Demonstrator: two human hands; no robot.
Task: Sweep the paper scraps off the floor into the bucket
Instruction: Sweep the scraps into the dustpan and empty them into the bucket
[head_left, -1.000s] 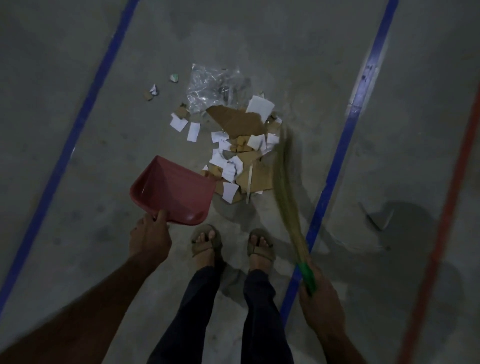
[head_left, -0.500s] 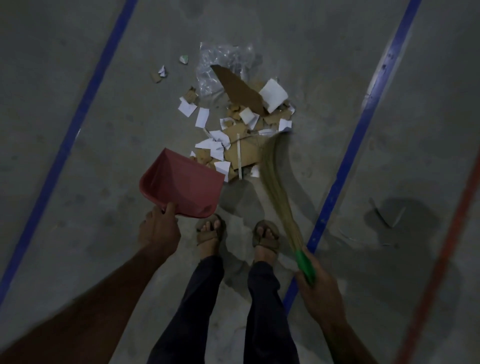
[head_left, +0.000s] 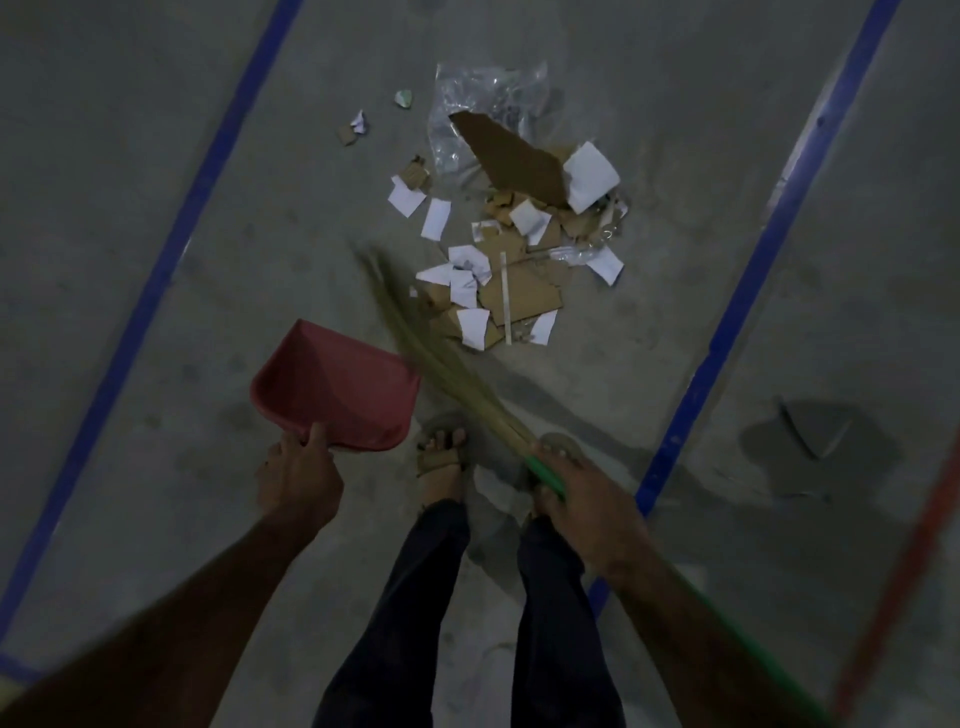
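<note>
At frame centre the paper scraps (head_left: 498, 270) lie on the floor (head_left: 675, 156), so a dustpan (head_left: 332, 384) is gripped low by the left hand (head_left: 298, 478) and a broom (head_left: 441, 364) is clasped by the right hand (head_left: 582, 499) to sweep them in; no bucket is seen.

One red dustpan (head_left: 337, 395)
One grass broom (head_left: 447, 364) with a green handle
Two hands: left hand (head_left: 298, 480), right hand (head_left: 587, 499)
Two feet in sandals (head_left: 441, 452)
One clear plastic bag (head_left: 483, 104)
One large brown cardboard piece (head_left: 514, 161), plus several smaller brown ones, too overlapped to count exactly
About a dozen white paper scraps (head_left: 589, 176), exact number hard to tell
Two blue floor lines (head_left: 171, 244)
One red floor line (head_left: 904, 561)
</note>
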